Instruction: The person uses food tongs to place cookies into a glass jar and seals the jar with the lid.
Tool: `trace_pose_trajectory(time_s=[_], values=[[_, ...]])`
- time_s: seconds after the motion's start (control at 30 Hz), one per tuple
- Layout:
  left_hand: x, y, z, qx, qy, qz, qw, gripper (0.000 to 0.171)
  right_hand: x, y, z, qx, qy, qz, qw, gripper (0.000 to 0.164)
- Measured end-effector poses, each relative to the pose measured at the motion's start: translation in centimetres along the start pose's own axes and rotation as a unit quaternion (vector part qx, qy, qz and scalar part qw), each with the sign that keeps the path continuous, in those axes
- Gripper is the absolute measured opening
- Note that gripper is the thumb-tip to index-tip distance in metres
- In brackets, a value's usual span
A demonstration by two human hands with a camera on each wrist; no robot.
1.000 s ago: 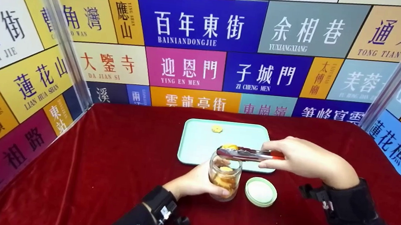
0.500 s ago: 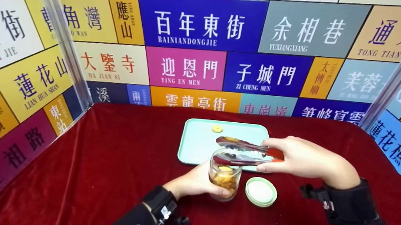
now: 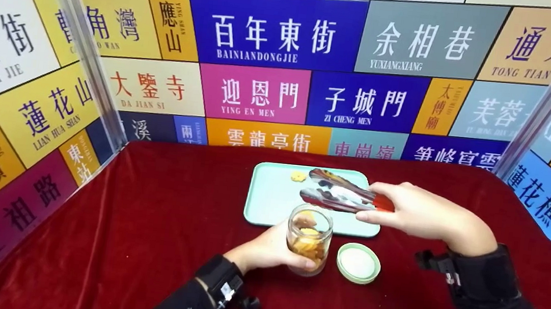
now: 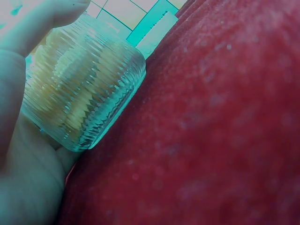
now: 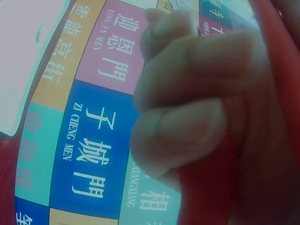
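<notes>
In the head view my left hand grips a clear glass jar, its thumb across the front. Several yellow cookies fill the lower part of the jar. The left wrist view shows the ribbed jar close up, tilted in that picture. My right hand holds metal tongs with red handles above and beyond the jar's mouth. The tongs' arms are spread apart, and I see nothing between their tips. One flower-shaped yellow cookie lies on the pale green tray, left of the tongs.
A round pale green lid lies to the right of the jar. Dark red cloth covers the table. Printed panels with street names stand behind and at the sides, with clear corner posts.
The tongs opened over the jar's mouth, and the cookie between them is no longer there. Afterwards my right hand lifted the tongs away towards the tray. The left hand and jar stayed put.
</notes>
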State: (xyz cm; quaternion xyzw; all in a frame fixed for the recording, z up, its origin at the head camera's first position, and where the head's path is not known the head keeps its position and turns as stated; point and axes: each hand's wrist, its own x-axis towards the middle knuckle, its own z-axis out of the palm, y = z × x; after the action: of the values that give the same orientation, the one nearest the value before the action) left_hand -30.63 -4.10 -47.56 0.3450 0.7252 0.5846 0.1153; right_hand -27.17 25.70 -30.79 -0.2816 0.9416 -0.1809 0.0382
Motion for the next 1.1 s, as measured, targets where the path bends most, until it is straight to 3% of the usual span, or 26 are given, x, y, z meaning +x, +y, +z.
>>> trace_pose_trajectory(time_s=[0.23,0.4,0.7,0.93,1.1], values=[[0.0,0.2,0.0,0.001,0.002,-0.008,1.0000,0.080,0.2,1.6,0.1,-0.032,0.026,0.048,0.998,0.068],[0.0,0.3,0.0,-0.007,-0.001,-0.008,0.9999,0.079,0.5,3.4,0.5,-0.037,0.029,0.077,0.996,0.070],[-0.1,0.2,0.0,-0.003,0.001,-0.013,0.9999,0.080,1.8,7.0,2.2,0.048,0.005,0.136,0.990,0.071],[0.0,0.1,-0.1,-0.011,-0.002,-0.010,0.9999,0.080,3.3,7.7,4.1,0.002,0.036,0.109,0.993,0.064],[0.1,0.0,0.1,-0.022,-0.014,0.005,0.9997,0.084,4.5,7.3,5.2,-0.037,0.056,0.116,0.991,0.065]])
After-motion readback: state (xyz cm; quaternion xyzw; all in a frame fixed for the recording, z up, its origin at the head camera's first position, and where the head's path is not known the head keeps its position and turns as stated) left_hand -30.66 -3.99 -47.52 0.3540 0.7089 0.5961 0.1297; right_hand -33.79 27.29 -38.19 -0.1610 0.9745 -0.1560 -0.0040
